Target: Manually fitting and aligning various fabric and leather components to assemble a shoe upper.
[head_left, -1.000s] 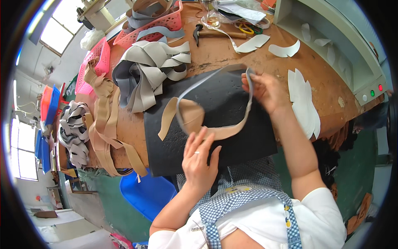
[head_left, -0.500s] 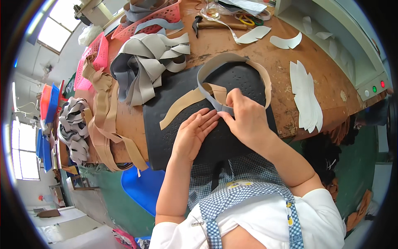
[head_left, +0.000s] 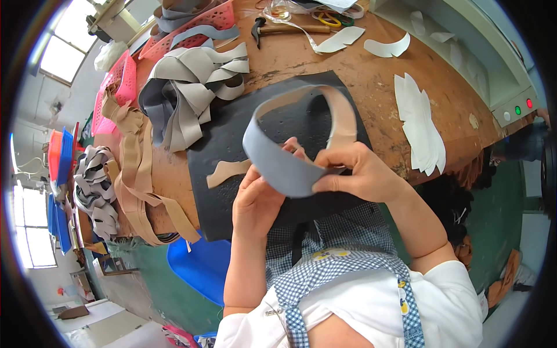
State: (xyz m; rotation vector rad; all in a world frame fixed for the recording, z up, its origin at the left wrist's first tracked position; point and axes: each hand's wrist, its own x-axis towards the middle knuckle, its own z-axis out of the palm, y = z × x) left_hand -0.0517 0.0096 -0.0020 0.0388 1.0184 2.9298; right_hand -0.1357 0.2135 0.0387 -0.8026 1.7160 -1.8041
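Observation:
A wide band bent into a loop, grey-blue outside and tan inside (head_left: 281, 172), is lifted over a black board (head_left: 223, 136). My right hand (head_left: 362, 174) pinches its lower right part between thumb and fingers. On the other side, my left hand (head_left: 255, 200) holds the lower left of the band. Some left fingertips show inside the loop; the band hides the rest. A tan strip end (head_left: 229, 170) lies over the board beside my left hand, its other part hidden.
Grey strips (head_left: 185, 87) lie piled behind left, near tan strips (head_left: 136, 168) hanging off the table edge and pink baskets (head_left: 119, 87). A hammer (head_left: 290, 28) lies at the back. White cut pieces (head_left: 420, 124) and a machine with buttons (head_left: 516, 110) are at the right.
The looped band has been raised off the board and tilted, its grey-blue outer face now toward me. My left hand has gone from lying flat to curling round the band. The view has shifted slightly.

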